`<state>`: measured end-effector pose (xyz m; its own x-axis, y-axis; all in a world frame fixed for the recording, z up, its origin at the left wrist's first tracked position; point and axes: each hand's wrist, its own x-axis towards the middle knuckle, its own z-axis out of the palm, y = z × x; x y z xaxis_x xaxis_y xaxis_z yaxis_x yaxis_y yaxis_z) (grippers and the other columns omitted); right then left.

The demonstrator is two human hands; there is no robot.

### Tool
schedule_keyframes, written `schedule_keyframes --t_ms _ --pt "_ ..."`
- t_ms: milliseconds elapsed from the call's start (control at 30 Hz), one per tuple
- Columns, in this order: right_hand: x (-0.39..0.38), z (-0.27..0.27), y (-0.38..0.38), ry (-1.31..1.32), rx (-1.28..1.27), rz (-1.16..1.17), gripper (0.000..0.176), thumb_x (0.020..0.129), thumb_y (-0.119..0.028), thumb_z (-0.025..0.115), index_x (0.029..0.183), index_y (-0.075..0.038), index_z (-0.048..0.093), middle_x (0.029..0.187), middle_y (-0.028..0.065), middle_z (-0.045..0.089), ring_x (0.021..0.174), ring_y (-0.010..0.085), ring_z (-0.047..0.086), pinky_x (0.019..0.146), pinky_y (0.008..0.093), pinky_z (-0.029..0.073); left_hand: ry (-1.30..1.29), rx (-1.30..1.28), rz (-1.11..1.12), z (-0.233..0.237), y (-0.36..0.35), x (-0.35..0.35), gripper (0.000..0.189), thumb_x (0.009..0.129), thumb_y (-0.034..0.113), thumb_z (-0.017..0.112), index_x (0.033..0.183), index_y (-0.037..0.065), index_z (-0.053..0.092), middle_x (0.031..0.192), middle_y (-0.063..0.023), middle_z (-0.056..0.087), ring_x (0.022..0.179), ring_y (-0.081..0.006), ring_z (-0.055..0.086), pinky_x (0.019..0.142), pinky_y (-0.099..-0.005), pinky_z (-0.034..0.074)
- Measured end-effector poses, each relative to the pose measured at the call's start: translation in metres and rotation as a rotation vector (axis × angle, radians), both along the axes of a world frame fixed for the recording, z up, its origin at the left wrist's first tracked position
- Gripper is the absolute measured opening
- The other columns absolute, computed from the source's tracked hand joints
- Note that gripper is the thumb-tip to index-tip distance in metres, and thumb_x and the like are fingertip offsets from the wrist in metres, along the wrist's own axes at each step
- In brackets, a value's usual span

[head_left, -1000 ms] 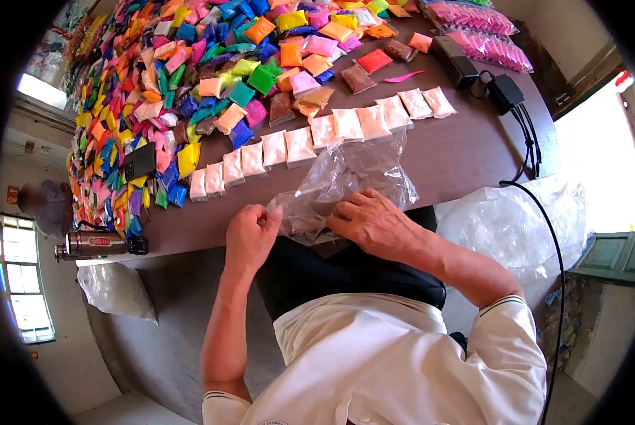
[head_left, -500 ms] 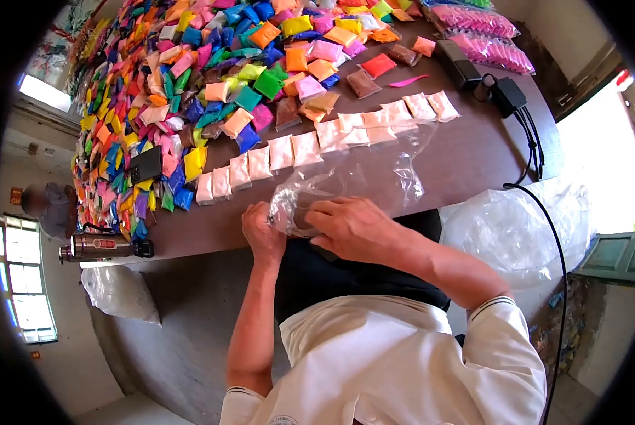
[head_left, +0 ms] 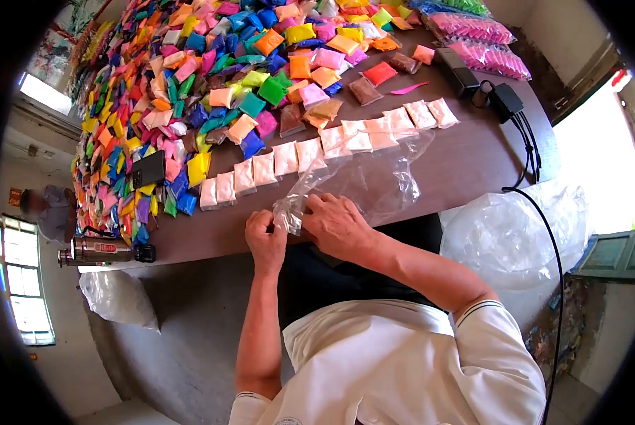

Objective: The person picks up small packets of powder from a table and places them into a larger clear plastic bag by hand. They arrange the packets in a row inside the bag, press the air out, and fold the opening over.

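Note:
A clear plastic bag (head_left: 385,185) lies at the table's front edge, its far end over part of a row of small pale pink packets (head_left: 286,157). At the bag's bunched near end, my left hand (head_left: 265,239) is closed with the film pinched between thumb and fingers. Just to the right, my right hand (head_left: 339,225) has its fingers curled on the same end of the bag. Its fingertips are partly hidden by the hand and the film. The bag looks flat, with nothing visible inside it.
A big heap of colourful packets (head_left: 211,78) covers the table's left and back, a black phone (head_left: 148,168) on it. A metal flask (head_left: 101,249) lies front left. Black adapters (head_left: 505,101) with cables and a pink plastic tool (head_left: 409,88) are right. Large plastic bags (head_left: 519,237) hang beside the table.
My right hand has moved slightly left and down, closer to my left hand. The near end of the bag is drawn together between the hands. The packet row stays in place.

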<state>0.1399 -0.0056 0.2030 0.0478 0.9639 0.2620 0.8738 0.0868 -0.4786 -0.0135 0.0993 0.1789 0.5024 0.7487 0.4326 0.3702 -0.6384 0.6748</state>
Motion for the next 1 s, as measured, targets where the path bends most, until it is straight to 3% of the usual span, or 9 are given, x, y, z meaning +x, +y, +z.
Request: schedule_keyframes --t_ms 267,300,367,400,533,600,733,800,1000 --pt "0.005 0.007 -0.003 0.026 -0.112 0.018 0.019 0.086 -0.027 0.064 0.098 -0.013 0.069 0.098 0.0116 0.061 0.099 0.0329 0.061 0.083 0.0453 0.047 0.007 0.129 0.014 -0.009 0.001 0.002 0.023 0.085 0.015 0.064 0.07 0.0 0.055 0.071 -0.0139 0.058 0.069 -0.0346 0.055 0.067 -0.0425 0.044" --pt "0.007 0.011 -0.007 0.025 -0.113 0.011 0.019 0.086 -0.027 0.064 0.098 -0.013 0.069 0.098 0.0116 0.061 0.099 0.0329 0.061 0.083 0.0453 0.047 -0.009 0.105 0.039 -0.01 0.002 0.002 0.023 0.086 0.015 0.064 0.071 0.0 0.056 0.072 -0.0138 0.058 0.07 -0.0347 0.056 0.067 -0.0423 0.044" --pt "0.015 0.018 -0.018 0.001 -0.108 -0.034 0.018 0.079 -0.026 0.068 0.082 -0.008 0.069 0.089 0.0115 0.065 0.088 0.0322 0.065 0.077 0.0438 0.05 -0.025 0.073 0.062 -0.011 0.004 0.001 0.022 0.087 0.015 0.064 0.072 0.0 0.057 0.073 -0.0137 0.059 0.071 -0.0347 0.057 0.068 -0.042 0.045" --pt "0.022 0.011 -0.025 -0.046 -0.056 -0.051 0.015 0.081 -0.023 0.064 0.079 -0.008 0.068 0.086 0.0132 0.067 0.082 0.0318 0.066 0.075 0.0432 0.051 -0.011 0.029 0.043 -0.008 0.003 0.0 0.021 0.087 0.015 0.063 0.073 0.001 0.058 0.074 -0.0138 0.06 0.073 -0.0348 0.057 0.069 -0.0415 0.045" --pt "0.063 0.019 -0.054 -0.219 -0.114 -0.076 0.013 0.082 -0.017 0.061 0.078 -0.006 0.067 0.089 0.0156 0.068 0.084 0.0325 0.067 0.076 0.0444 0.051 0.08 0.065 0.048 -0.01 0.003 -0.001 0.019 0.087 0.015 0.062 0.075 0.0 0.057 0.076 -0.0146 0.059 0.077 -0.0345 0.058 0.072 -0.0409 0.045" --pt "0.077 0.04 -0.066 -0.178 -0.386 -0.052 0.012 0.083 -0.013 0.059 0.085 -0.005 0.069 0.095 0.0169 0.069 0.091 0.0327 0.066 0.079 0.0441 0.052 0.045 0.01 0.074 -0.015 0.005 -0.002 0.019 0.086 0.016 0.063 0.075 0.001 0.057 0.075 -0.0145 0.058 0.076 -0.0339 0.057 0.072 -0.042 0.044" --pt "0.09 0.033 -0.083 -0.085 -0.263 -0.115 0.017 0.084 -0.011 0.058 0.095 -0.004 0.069 0.096 0.0177 0.069 0.094 0.0347 0.065 0.081 0.0441 0.052 0.082 0.068 0.071 -0.01 0.003 0.001 0.02 0.086 0.014 0.064 0.073 0.0 0.056 0.074 -0.0143 0.058 0.073 -0.0327 0.056 0.071 -0.041 0.044" --pt "0.093 0.028 -0.082 -0.136 -0.061 -0.085 0.022 0.085 -0.01 0.058 0.103 -0.005 0.069 0.096 0.0187 0.069 0.093 0.0364 0.065 0.081 0.0452 0.052 0.085 0.094 0.058 -0.009 0.003 0.001 0.019 0.085 0.013 0.064 0.073 0.0 0.055 0.073 -0.0143 0.057 0.073 -0.0325 0.056 0.07 -0.0402 0.044" --pt "0.077 0.045 -0.069 -0.057 -0.235 -0.032 0.018 0.084 -0.007 0.058 0.1 -0.005 0.065 0.092 0.0166 0.067 0.091 0.036 0.065 0.08 0.0465 0.052 0.008 0.006 0.074 -0.013 0.003 -0.001 0.019 0.084 0.01 0.065 0.071 0.0 0.055 0.073 -0.0141 0.057 0.072 -0.0321 0.056 0.067 -0.0383 0.044"
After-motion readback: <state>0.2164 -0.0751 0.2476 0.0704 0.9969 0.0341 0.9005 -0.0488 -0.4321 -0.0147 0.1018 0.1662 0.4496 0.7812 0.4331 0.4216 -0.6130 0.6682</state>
